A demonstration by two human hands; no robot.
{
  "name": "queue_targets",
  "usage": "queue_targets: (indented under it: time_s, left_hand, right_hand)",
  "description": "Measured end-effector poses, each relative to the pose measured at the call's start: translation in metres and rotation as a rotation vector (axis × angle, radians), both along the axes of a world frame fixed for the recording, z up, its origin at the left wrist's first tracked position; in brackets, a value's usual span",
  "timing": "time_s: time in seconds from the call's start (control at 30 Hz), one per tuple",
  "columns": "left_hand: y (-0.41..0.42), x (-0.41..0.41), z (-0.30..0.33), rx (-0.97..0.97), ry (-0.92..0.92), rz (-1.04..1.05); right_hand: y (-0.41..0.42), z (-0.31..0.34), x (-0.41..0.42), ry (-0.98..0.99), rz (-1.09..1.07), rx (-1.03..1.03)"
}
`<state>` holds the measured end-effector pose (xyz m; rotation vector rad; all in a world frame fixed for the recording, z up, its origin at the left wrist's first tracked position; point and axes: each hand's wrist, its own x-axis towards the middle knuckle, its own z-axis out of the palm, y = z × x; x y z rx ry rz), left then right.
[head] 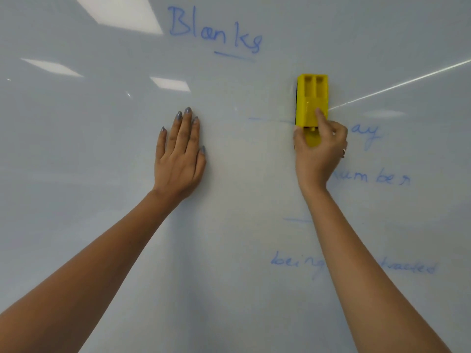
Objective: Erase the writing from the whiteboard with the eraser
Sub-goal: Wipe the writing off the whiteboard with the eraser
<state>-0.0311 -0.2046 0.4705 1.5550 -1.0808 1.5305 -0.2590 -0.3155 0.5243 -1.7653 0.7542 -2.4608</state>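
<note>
The whiteboard (102, 138) fills the whole view. My right hand (319, 151) grips the lower end of a yellow eraser (312, 96) and holds it upright, flat against the board at centre right. My left hand (179, 156) rests flat on the board with straight fingers, to the left of the eraser. Blue writing (215, 29) reading "Blanks", underlined, stands at the top. More blue words (382, 178) lie to the right of and below my right hand, partly hidden by my forearm. A thin blue line (270, 120) runs left from the eraser.
The board's left half and the area between my hands show only faint smears. Bright ceiling-light reflections (122, 14) sit at the upper left, and a thin white streak (407, 82) crosses the upper right.
</note>
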Motion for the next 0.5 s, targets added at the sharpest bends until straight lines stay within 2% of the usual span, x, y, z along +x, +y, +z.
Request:
queue_targets:
  time_s: [0.07,0.23,0.3,0.4,0.5]
  left_hand:
    - [-0.003,0.000,-0.003,-0.017,0.008,-0.008]
    - [-0.005,0.001,-0.003,-0.036,-0.013,-0.019]
    - [-0.004,0.001,-0.004,-0.043,-0.021,-0.028]
    - [-0.003,0.002,-0.004,-0.036,-0.019,-0.034]
    - [-0.003,0.002,-0.005,-0.033,-0.016,-0.024]
  right_hand:
    - [0.010,-0.004,0.010,0.047,-0.009,-0.029]
    - [0.032,-0.027,0.030,0.536,-0.020,-0.404]
    - [0.030,-0.027,0.026,0.645,-0.023,-0.489]
    - [0.015,-0.017,0.010,0.594,-0.071,-0.476]
    - [-0.006,-0.004,-0.010,0.308,-0.080,-0.282]
